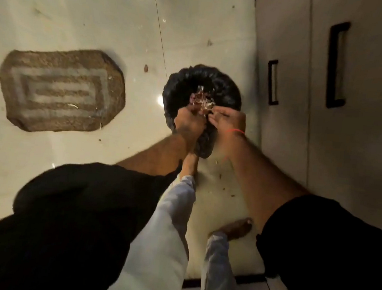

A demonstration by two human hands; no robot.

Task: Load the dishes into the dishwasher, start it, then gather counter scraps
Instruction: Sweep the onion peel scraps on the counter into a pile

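Both hands [188,121] [228,120] hold scraps [202,99] over bin [227,90].

No readable text, label, brand, number or sign shows anywhere in the head view.

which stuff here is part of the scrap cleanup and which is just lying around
Part of the job:
- scraps held over the bin
- black-lined bin
- left hand and right hand, both gripping scraps

Just lying about:
- brown floor mat
- cabinet door handles
- stray bits on the floor
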